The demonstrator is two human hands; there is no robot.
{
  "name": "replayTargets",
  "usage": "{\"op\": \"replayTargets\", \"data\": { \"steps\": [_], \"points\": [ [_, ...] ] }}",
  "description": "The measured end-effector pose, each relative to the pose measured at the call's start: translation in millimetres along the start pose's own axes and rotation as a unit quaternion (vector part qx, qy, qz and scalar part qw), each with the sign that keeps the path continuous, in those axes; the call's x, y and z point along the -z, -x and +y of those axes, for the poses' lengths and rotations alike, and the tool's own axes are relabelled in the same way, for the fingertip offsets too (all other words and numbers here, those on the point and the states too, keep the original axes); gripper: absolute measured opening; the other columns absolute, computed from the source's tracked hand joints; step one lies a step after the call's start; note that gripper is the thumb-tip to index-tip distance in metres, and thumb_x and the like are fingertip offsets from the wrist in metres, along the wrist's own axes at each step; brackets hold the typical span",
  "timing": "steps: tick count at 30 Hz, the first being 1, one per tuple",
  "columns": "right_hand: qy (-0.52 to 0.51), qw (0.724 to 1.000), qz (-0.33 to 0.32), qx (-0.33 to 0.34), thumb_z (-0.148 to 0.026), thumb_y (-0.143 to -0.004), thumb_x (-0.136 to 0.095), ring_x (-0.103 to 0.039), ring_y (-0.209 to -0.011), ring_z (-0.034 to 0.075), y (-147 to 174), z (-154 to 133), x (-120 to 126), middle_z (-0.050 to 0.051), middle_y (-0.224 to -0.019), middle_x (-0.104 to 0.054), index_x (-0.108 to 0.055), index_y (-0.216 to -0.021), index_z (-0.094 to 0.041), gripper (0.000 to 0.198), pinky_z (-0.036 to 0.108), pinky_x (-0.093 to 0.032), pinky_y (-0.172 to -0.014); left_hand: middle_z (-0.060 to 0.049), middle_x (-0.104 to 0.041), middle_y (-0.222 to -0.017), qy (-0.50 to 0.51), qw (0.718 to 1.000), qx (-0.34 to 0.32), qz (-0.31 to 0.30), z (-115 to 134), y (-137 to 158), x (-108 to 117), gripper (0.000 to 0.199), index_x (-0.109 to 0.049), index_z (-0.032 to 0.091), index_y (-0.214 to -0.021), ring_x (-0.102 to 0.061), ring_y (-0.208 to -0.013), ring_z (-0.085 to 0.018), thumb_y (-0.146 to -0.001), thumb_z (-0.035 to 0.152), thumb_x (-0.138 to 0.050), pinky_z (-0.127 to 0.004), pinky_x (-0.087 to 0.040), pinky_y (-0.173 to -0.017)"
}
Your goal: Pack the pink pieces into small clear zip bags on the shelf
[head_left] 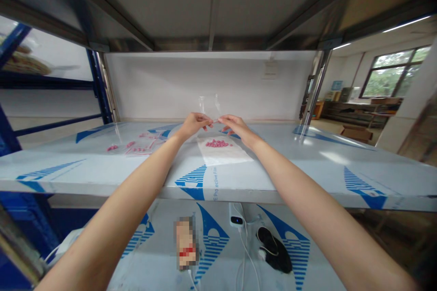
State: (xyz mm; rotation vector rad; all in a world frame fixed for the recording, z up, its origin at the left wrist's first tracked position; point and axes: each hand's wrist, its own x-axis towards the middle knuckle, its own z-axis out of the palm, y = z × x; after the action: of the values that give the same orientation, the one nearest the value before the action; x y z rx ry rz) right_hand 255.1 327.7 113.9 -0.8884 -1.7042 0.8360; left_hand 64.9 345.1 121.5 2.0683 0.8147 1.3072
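My left hand (197,122) and my right hand (236,125) meet over the middle of the shelf, both closed in a fingertip pinch. Between them they grip the near edge of a clear plastic bag (209,105), whose see-through film stands up behind the fingers. Just below the hands, a heap of small pink pieces (217,143) lies on a white sheet (225,158). Left of my left forearm are clear bags (139,149) with pink pieces in or on them; which, I cannot tell.
The film-covered shelf (102,168) has a metal shelf (211,9) close overhead and a white wall (153,86) behind. Below are a blurred-out phone-like object (186,241), a white power bank (236,216) with cables and a black pouch (278,254). Metal posts (316,86) flank the shelf.
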Motion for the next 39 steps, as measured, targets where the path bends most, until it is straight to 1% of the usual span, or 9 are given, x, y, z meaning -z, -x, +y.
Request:
{"op": "replayTargets", "data": {
  "steps": [2,4,7,11,20,27,32,36,39],
  "points": [
    [-0.005,1.0,-0.024,0.003,-0.042,-0.078,-0.059,-0.058,-0.075,0.012,1,-1,-2,0.005,-0.106,-0.062,-0.061,-0.1,-0.022,0.03,0.02,-0.042,-0.057,-0.007,-0.067,-0.072,-0.001,1.0,-0.006,0.0,4,1,-2,0.016,-0.066,0.008,-0.076,-0.054,-0.056,-0.008,-0.074,0.024,-0.064,-0.022,-0.046,-0.059],
    [0.007,0.999,-0.032,0.011,-0.04,-0.076,-0.061,-0.057,-0.074,0.012,2,-2,-4,0.006,-0.098,-0.064,-0.064,-0.097,-0.019,0.029,0.021,-0.042,-0.059,-0.007,-0.067,-0.071,-0.002,1.0,-0.007,-0.008,8,2,-3,0.013,-0.066,0.008,-0.075,-0.054,-0.056,-0.008,-0.074,0.021,-0.063,-0.022,-0.046,-0.059],
    [0.021,1.0,-0.013,0.019,-0.037,-0.073,-0.064,-0.054,-0.069,0.011,3,-2,-6,0.007,-0.088,-0.065,-0.067,-0.087,-0.015,0.026,0.022,-0.039,-0.059,-0.006,-0.067,-0.068,-0.002,1.0,-0.008,-0.015,11,2,-4,0.011,-0.066,0.008,-0.073,-0.054,-0.056,-0.008,-0.074,0.019,-0.062,-0.021,-0.046,-0.058],
    [0.024,0.999,0.013,0.017,-0.04,-0.07,-0.066,-0.05,-0.062,0.01,2,-1,-4,0.005,-0.079,-0.063,-0.067,-0.089,-0.014,0.032,0.022,-0.035,-0.055,-0.006,-0.066,-0.066,-0.008,0.999,-0.008,-0.03,8,1,-2,0.012,-0.066,0.007,-0.074,-0.053,-0.05,-0.007,-0.075,0.019,-0.062,-0.02,-0.044,-0.051],
    [0.062,0.998,0.029,0.012,-0.041,-0.066,-0.068,-0.047,-0.055,0.01,-2,2,-3,0.001,-0.061,-0.058,-0.067,-0.081,-0.013,0.031,0.023,-0.035,-0.053,-0.004,-0.064,-0.063,-0.011,0.997,0.045,-0.056,7,7,-6,0.013,-0.061,0.008,-0.079,-0.053,-0.043,-0.007,-0.079,0.021,-0.059,-0.019,-0.04,-0.047],
    [0.083,0.996,0.01,0.034,-0.038,-0.064,-0.067,-0.046,-0.05,0.009,-5,6,-2,0.0,-0.059,-0.058,-0.065,-0.069,-0.014,0.025,0.023,-0.034,-0.052,-0.004,-0.063,-0.057,-0.021,0.995,0.039,-0.092,6,8,-10,0.028,-0.057,0.009,-0.072,-0.05,-0.041,-0.007,-0.075,0.035,-0.066,-0.019,-0.037,-0.045],
    [0.079,0.996,-0.011,0.049,-0.041,-0.067,-0.065,-0.045,-0.048,0.009,-8,13,-2,0.002,-0.063,-0.06,-0.067,-0.073,-0.013,0.029,0.022,-0.03,-0.048,-0.001,-0.058,-0.049,-0.014,0.995,0.031,-0.091,4,4,-6,0.021,-0.052,0.011,-0.065,-0.047,-0.037,-0.007,-0.078,0.025,-0.062,-0.02,-0.035,-0.042],
    [0.065,0.998,-0.017,0.01,-0.041,-0.071,-0.064,-0.051,-0.052,0.009,-7,14,-2,0.006,-0.079,-0.065,-0.069,-0.084,-0.014,0.031,0.021,-0.032,-0.048,0.001,-0.055,-0.047,-0.031,0.997,0.031,-0.056,1,4,-3,0.02,-0.052,0.012,-0.064,-0.044,-0.034,-0.007,-0.08,0.022,-0.057,-0.02,-0.033,-0.04],
    [0.066,0.998,-0.006,0.0,-0.037,-0.072,-0.063,-0.052,-0.056,0.01,-5,10,0,0.006,-0.08,-0.065,-0.07,-0.084,-0.014,0.026,0.021,-0.033,-0.049,0.0,-0.057,-0.05,-0.031,0.997,0.052,-0.048,-2,6,-1,0.018,-0.054,0.012,-0.066,-0.045,-0.035,-0.007,-0.081,0.023,-0.056,-0.02,-0.034,-0.04]
  ]
}}
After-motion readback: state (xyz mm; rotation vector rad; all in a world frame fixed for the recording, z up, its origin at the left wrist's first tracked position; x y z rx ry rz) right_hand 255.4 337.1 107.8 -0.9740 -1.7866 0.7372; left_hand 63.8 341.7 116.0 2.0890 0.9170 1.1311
